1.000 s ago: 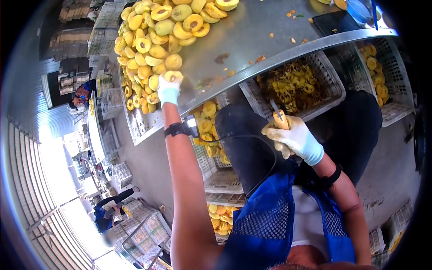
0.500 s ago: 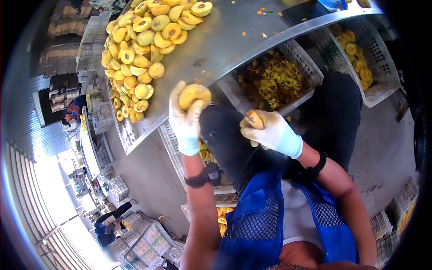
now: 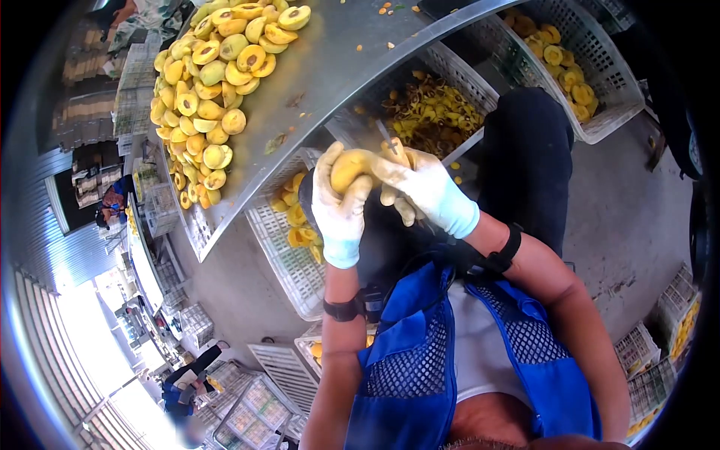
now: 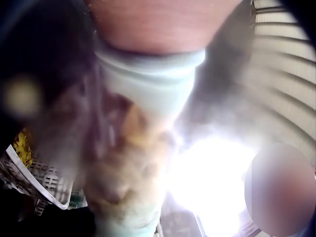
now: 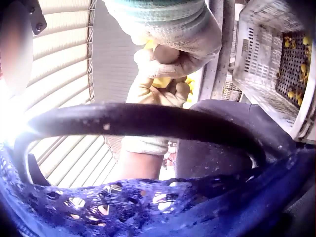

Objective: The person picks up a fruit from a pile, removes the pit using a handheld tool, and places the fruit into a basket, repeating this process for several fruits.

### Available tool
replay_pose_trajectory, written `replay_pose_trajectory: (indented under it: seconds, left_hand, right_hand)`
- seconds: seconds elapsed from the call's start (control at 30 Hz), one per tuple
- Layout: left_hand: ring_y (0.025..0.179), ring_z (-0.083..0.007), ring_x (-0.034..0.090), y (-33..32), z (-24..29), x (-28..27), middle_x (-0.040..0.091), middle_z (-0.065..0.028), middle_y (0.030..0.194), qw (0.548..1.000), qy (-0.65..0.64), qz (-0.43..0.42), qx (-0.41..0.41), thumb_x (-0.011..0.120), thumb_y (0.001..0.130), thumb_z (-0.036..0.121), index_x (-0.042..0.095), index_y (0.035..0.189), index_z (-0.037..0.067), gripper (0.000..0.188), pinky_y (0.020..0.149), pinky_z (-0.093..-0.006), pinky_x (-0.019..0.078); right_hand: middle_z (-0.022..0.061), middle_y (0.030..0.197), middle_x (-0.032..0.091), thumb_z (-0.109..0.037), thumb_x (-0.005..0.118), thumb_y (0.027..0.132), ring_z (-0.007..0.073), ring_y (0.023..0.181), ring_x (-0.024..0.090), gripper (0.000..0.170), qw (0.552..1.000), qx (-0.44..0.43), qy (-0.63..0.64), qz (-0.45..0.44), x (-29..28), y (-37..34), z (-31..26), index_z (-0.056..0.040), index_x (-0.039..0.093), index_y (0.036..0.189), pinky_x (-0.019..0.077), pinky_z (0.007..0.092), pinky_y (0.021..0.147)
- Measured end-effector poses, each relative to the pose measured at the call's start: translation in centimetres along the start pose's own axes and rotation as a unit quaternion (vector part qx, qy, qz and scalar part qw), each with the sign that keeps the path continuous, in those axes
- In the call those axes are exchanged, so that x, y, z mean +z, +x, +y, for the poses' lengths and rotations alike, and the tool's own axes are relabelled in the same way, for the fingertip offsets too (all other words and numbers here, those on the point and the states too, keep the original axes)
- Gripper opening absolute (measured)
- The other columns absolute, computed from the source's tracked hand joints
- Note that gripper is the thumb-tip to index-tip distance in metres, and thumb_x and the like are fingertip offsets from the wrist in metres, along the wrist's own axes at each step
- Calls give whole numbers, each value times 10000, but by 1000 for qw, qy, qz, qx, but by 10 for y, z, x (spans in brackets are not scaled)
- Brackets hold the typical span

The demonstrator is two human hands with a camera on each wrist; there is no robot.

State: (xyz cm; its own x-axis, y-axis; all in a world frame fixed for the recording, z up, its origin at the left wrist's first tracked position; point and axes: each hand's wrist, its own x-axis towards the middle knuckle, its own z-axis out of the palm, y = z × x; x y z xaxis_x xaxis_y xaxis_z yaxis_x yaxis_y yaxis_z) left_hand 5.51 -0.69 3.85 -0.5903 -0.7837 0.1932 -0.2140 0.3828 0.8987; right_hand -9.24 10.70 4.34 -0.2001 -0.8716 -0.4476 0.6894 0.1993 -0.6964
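Note:
In the head view my left hand (image 3: 337, 214), in a white glove, grips a yellow peach half (image 3: 349, 169) between its thumb and fingers. The gloved right hand (image 3: 435, 191) is right beside it, fingertips at the fruit's edge. Curled in that right hand is a small tool with a wooden handle (image 3: 396, 153), its thin metal end pointing up and away from me. Both hands are over my lap, just off the table edge. In the right wrist view the two gloves overlap around the yellow fruit (image 5: 162, 82); the left wrist view is blurred.
Many halved peaches (image 3: 212, 73) are heaped on the metal table (image 3: 300, 82). A white crate with peelings and scraps (image 3: 435, 105) sits under its edge. Crates with peach halves stand to the right (image 3: 607, 124) and below the left hand (image 3: 289, 259).
My left hand has picked a peach half from the heap and brought it back to the right hand. The right hand with the tool has moved left to meet it.

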Motion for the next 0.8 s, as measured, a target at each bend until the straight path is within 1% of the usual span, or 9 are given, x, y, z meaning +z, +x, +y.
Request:
replay_pose_trajectory:
  seconds: [0.1, 0.2, 0.23, 0.33, 0.4, 0.53, 0.63, 0.73, 0.8]
  left_hand:
    - [1174, -229, 635, 5, 13, -3, 641, -148, 1348, 999, 50, 1, -5, 785, 929, 397, 544, 1412, -66, 711, 1047, -348, 499]
    - [1165, -228, 640, 7, 13, 0, 645, -150, 1344, 996, 84, 26, 30, 784, 930, 408, 562, 1403, -61, 702, 1043, -344, 501]
    - [1164, -231, 642, 7, 17, 1, 649, -149, 1340, 996, 79, 27, 25, 781, 932, 381, 572, 1393, -59, 671, 1045, -346, 501]
    - [1161, -246, 650, 5, 28, 7, 660, -150, 1329, 996, 81, 28, 6, 766, 938, 289, 599, 1367, -54, 575, 1049, -356, 500]
    - [1159, -263, 656, 3, 29, 10, 666, -153, 1323, 994, 109, 31, -13, 745, 942, 217, 611, 1354, -52, 510, 1051, -366, 499]
    - [1158, -284, 663, -1, 20, 12, 665, -170, 1321, 981, 181, 18, 69, 709, 911, 103, 608, 1354, -46, 479, 1053, -375, 499]
    - [1167, -289, 659, 0, 12, 6, 667, -182, 1303, 937, 302, -5, 176, 702, 883, 66, 598, 1363, -43, 504, 1054, -382, 500]
    - [1180, -289, 649, -3, 13, 2, 663, -185, 1287, 930, 315, -13, 188, 701, 859, 46, 591, 1367, -41, 526, 1054, -391, 503]
    - [1186, -285, 643, -4, 14, 0, 658, -182, 1279, 956, 265, -11, 127, 700, 855, 47, 576, 1381, -39, 547, 1053, -394, 506]
  right_hand:
    - [64, 719, 665, -370, 721, 974, 199, 524, 656, 360, 974, -149, -170, 32, 3, -6, 3, -23, 640, 1025, 526, 350, 508]
    - [129, 769, 691, -279, 731, 933, 326, 661, 710, 270, 880, -309, -355, 58, -1, 0, 19, -38, 646, 1019, 569, 438, 629]
    - [171, 817, 704, -230, 723, 901, 390, 729, 702, 207, 856, -313, -408, 57, -3, 0, 18, -60, 646, 991, 574, 469, 647]
    - [171, 787, 702, -230, 700, 905, 378, 741, 711, 198, 800, -367, -469, 70, -8, 4, 23, -57, 639, 979, 578, 470, 660]
    - [172, 774, 702, -210, 671, 908, 374, 719, 712, 178, 841, -312, -438, 63, -8, 6, 26, -49, 642, 978, 581, 469, 668]
    - [181, 741, 704, -165, 602, 908, 351, 676, 721, 175, 927, -126, -352, -7, -5, -2, 6, -15, 649, 984, 588, 452, 688]
    - [100, 653, 658, -149, 585, 950, 188, 528, 676, 165, 954, -65, -291, -39, -6, 0, 11, -10, 647, 1013, 523, 336, 489]
    - [142, 688, 695, -171, 570, 911, 232, 530, 684, 224, 960, 48, -268, -67, -4, -8, -7, 28, 644, 981, 540, 367, 493]
    - [137, 688, 692, -173, 577, 912, 211, 481, 652, 226, 962, 49, -252, -88, -5, -5, -1, 34, 641, 976, 504, 347, 435]
